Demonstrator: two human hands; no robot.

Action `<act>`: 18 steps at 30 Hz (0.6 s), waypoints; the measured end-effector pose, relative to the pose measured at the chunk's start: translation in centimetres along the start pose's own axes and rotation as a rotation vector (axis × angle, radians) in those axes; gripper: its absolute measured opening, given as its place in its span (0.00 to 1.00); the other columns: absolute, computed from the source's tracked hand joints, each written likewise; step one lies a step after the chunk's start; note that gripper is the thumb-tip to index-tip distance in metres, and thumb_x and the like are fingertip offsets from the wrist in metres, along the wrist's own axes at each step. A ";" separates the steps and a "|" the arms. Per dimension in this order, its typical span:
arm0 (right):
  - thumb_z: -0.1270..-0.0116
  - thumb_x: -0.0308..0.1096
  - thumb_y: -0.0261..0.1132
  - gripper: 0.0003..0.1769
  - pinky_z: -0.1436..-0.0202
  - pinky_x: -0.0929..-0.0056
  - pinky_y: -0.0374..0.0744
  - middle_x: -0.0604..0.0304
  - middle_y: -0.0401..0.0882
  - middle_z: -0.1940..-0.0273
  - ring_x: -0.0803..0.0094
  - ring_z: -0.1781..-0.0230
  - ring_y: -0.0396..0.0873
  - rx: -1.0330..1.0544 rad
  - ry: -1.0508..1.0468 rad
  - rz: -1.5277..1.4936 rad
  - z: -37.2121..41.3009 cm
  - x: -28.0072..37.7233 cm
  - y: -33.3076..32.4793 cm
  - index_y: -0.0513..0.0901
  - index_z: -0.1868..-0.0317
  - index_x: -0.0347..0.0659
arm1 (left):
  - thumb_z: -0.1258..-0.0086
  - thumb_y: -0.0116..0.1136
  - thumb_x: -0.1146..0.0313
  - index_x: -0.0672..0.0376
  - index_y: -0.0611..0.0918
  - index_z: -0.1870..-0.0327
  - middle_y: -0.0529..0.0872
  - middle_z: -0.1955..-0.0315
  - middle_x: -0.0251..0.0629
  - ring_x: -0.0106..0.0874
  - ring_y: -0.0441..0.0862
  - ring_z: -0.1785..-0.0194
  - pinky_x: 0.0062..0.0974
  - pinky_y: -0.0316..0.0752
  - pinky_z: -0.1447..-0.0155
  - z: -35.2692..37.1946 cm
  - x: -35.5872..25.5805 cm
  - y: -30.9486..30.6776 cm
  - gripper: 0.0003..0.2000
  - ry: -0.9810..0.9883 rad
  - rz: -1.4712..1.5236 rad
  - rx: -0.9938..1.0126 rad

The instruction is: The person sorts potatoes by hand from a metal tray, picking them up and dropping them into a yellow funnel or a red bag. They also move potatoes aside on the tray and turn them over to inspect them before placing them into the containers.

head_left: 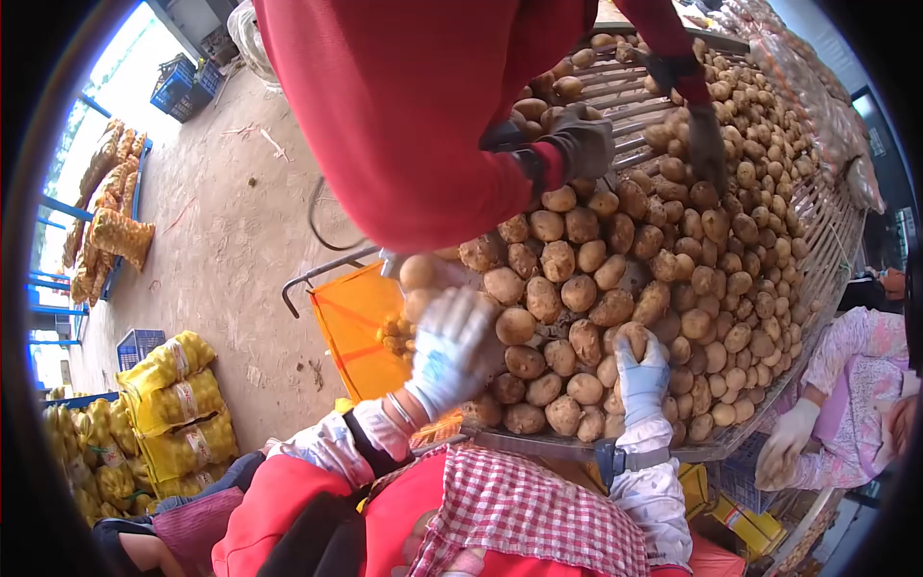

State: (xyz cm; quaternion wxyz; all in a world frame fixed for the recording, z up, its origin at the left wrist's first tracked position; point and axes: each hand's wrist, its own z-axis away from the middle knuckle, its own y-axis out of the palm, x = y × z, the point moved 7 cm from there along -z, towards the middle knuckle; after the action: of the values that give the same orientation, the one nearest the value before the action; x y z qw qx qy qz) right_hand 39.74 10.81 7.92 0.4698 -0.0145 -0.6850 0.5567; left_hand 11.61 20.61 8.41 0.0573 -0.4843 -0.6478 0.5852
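Observation:
Many brown potatoes (pixel 579 291) lie over a slatted sorting table (pixel 615 91). My left hand (pixel 450 344), in a white and pale-blue glove, is smeared by motion at the table's left edge. Its fingers are too blurred to show whether they hold anything. Just beyond it are two blurred pale potatoes (pixel 418 272), above an orange sheet (pixel 348 332). My right hand (pixel 642 380), in a similar glove, is closed round a potato (pixel 631 337) at the near side of the pile.
Across the table, a person in a red top (pixel 404 115) has dark-gloved hands (pixel 582 142) among the potatoes. Another person's gloved hand (pixel 790 433) is at the right. Filled yellow net bags (pixel 183 413) are stacked at left. A bent metal bar (pixel 308 279) juts from the table.

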 end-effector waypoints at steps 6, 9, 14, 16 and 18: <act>0.40 0.55 0.71 0.32 0.50 0.65 0.79 0.51 0.85 0.58 0.60 0.56 0.84 0.033 -0.059 0.071 -0.8 -1.1 0.1 0.79 0.46 0.37 | 0.49 0.66 0.66 0.61 0.74 0.43 0.80 0.52 0.48 0.46 0.79 0.49 0.45 0.73 0.45 -5.5 4.6 1.3 0.29 -0.231 -0.097 0.178; 0.37 0.59 0.67 0.35 0.52 0.69 0.79 0.57 0.84 0.60 0.68 0.60 0.82 -0.104 -0.053 -0.643 0.1 -5.6 0.6 0.79 0.47 0.33 | 0.41 0.65 0.61 0.61 0.77 0.56 0.84 0.69 0.42 0.37 0.83 0.66 0.33 0.77 0.59 -5.9 4.2 0.6 0.17 -0.202 0.018 -0.007; 0.34 0.70 0.51 0.38 0.66 0.64 0.81 0.54 0.81 0.57 0.60 0.60 0.81 0.484 0.533 -1.516 5.4 0.8 1.9 0.80 0.52 0.40 | 0.20 0.39 0.53 0.63 0.79 0.50 0.85 0.68 0.37 0.26 0.82 0.68 0.22 0.79 0.60 -4.7 -1.4 2.5 0.22 -0.669 1.425 0.112; 0.37 0.72 0.53 0.38 0.69 0.65 0.82 0.54 0.82 0.54 0.58 0.57 0.83 0.509 0.725 -1.627 6.8 3.0 1.8 0.79 0.52 0.43 | 0.19 0.37 0.52 0.64 0.79 0.49 0.86 0.62 0.40 0.29 0.84 0.60 0.24 0.80 0.54 -5.6 -5.1 1.6 0.23 -0.331 1.378 0.093; 0.36 0.72 0.50 0.43 0.53 0.53 0.81 0.54 0.75 0.39 0.54 0.44 0.77 0.560 0.807 -1.742 8.2 1.9 2.1 0.72 0.37 0.44 | 0.18 0.35 0.54 0.63 0.81 0.50 0.86 0.60 0.37 0.25 0.82 0.59 0.22 0.78 0.54 -5.2 -6.5 5.9 0.23 -0.581 1.524 0.265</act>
State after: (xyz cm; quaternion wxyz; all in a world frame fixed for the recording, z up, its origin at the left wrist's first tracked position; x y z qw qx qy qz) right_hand 32.25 6.51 7.98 0.8979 0.4158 -0.0902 0.1130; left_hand 21.61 18.82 8.41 -0.4684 -0.6095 -0.0563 0.6372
